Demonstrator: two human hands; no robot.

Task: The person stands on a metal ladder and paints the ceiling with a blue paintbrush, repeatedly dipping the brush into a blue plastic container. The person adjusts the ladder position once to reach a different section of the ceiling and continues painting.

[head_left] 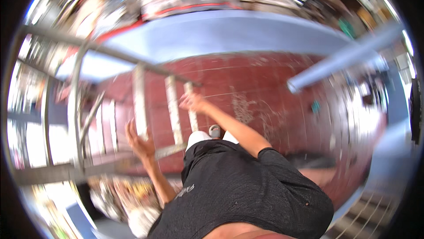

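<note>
A worn, pale-painted stepladder (173, 111) stands at my left, its rungs and rails stretching toward the left rim. My left hand (140, 144) is raised beside a rung with its fingers spread, holding nothing. Farther forward, my right hand (194, 102) hovers by the ladder's nearest rung, its fingers loosely bent and apart. Whether its fingertips touch that rung is hard to tell through the blur.
Red floor tiles (216, 73) with pale scuffs lie beneath me. A low light-blue wall (247, 29) curves across the far side, with blurred bundles behind it. At the right slants a blue post (335, 62). Part of a grey sandal (214, 131) shows below me.
</note>
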